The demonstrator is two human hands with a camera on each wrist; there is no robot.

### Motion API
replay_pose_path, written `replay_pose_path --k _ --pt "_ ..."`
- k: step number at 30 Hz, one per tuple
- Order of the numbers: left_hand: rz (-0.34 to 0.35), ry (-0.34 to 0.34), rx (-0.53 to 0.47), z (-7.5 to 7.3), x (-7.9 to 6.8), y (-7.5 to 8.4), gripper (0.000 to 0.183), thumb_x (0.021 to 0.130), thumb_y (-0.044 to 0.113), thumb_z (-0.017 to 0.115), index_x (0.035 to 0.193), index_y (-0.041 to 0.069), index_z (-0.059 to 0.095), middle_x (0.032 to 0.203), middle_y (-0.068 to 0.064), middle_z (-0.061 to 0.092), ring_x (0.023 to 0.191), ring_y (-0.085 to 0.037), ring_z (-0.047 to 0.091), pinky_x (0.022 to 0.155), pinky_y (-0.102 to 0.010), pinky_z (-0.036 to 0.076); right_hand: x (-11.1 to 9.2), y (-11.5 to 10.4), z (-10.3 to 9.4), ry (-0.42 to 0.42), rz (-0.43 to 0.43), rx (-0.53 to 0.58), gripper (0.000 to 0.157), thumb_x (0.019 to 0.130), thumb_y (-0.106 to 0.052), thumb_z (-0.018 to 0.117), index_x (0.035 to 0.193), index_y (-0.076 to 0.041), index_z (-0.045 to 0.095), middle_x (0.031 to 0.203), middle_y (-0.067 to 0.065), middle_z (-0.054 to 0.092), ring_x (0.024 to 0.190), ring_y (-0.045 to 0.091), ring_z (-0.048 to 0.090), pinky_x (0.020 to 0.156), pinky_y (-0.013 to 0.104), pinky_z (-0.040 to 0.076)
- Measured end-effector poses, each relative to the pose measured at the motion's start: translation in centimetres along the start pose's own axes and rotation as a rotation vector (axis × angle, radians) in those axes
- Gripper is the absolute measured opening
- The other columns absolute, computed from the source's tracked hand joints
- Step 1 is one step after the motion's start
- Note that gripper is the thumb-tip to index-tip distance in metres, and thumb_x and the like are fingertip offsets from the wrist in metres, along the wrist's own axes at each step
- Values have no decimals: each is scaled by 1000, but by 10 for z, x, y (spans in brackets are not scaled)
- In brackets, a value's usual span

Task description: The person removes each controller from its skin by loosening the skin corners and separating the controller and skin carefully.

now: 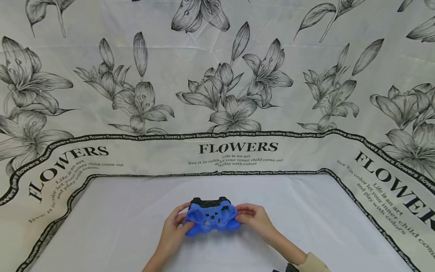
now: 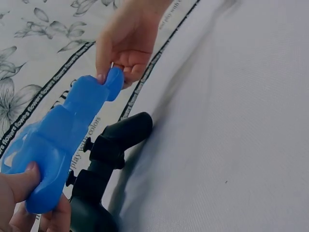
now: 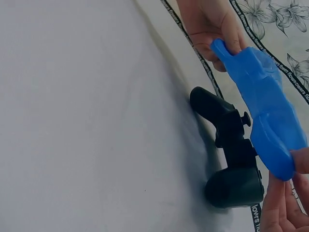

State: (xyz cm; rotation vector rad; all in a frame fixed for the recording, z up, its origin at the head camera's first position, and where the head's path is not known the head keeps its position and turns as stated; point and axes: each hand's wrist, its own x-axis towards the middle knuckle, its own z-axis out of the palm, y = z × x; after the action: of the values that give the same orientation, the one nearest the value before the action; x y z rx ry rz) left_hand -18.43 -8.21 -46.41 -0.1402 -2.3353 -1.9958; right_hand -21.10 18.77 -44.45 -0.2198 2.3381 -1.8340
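Both hands hold a blue silicone controller cover (image 1: 214, 223) above the table, one at each end. My left hand (image 1: 174, 228) pinches its left grip between thumb and fingers; the left wrist view shows the thumb on the cover's (image 2: 53, 145) near end. At the other end, my right hand (image 1: 256, 221) pinches the right grip. A black game controller (image 1: 209, 203) lies on the table just behind the cover, partly hidden by it in the head view. Both wrist views show the controller (image 3: 231, 150) apart from the cover, its thumbsticks facing the cover.
White cloth covers the table (image 1: 289, 211). Around its back and sides hangs a curtain (image 1: 238, 155) printed with flowers and lettering. A small dark object (image 1: 291, 268) shows at the right forearm, by a beige sleeve (image 1: 314, 263).
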Motion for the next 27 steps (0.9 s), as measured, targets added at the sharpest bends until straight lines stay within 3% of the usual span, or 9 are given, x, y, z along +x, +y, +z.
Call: replay_pose_path --k 5,8,11,14,19,23,27 --pt "16 18 -31 1 0 0 54 86 -4 65 136 5 48 111 -18 70 84 -11 64 75 -20 48 2 -4 -1 6 18 71 42 83 -4 69 118 16 58 102 14 72 85 5 66 76 18 53" --pt "30 38 -38 1 -1 0 55 86 -5 65 137 3 46 113 -20 69 87 -8 65 81 -17 48 3 -4 -2 -4 38 96 43 84 -4 67 120 17 56 101 10 72 86 5 66 77 19 54" --pt "51 60 -45 2 0 0 56 85 -3 66 137 3 47 113 -19 69 90 -5 65 87 -14 46 3 -3 -3 -34 63 111 42 87 -5 64 121 17 52 99 6 70 87 5 64 78 21 55" --pt "64 83 -74 3 1 0 57 83 -4 69 136 4 48 115 -20 68 91 -7 65 84 -15 49 2 0 -4 -79 95 105 40 90 -7 61 121 16 49 98 3 68 87 6 63 78 23 55" --pt "-8 118 -114 5 3 0 60 83 0 71 138 2 47 116 -23 64 89 -13 65 75 -16 52 1 4 -4 -115 154 96 39 93 -12 60 120 14 50 97 2 69 86 7 64 79 24 55" --pt "-93 161 -24 7 4 0 53 83 9 74 131 -3 54 111 -20 67 91 -16 66 74 -16 53 1 4 -2 -81 166 74 39 93 -14 60 119 14 52 92 -2 68 82 5 63 77 24 56" --pt "-107 235 107 8 4 0 40 80 15 78 114 -2 68 100 -15 73 85 -16 68 70 -16 54 1 3 -1 -72 167 8 37 93 -17 60 114 13 57 87 -6 68 78 4 60 73 23 54"
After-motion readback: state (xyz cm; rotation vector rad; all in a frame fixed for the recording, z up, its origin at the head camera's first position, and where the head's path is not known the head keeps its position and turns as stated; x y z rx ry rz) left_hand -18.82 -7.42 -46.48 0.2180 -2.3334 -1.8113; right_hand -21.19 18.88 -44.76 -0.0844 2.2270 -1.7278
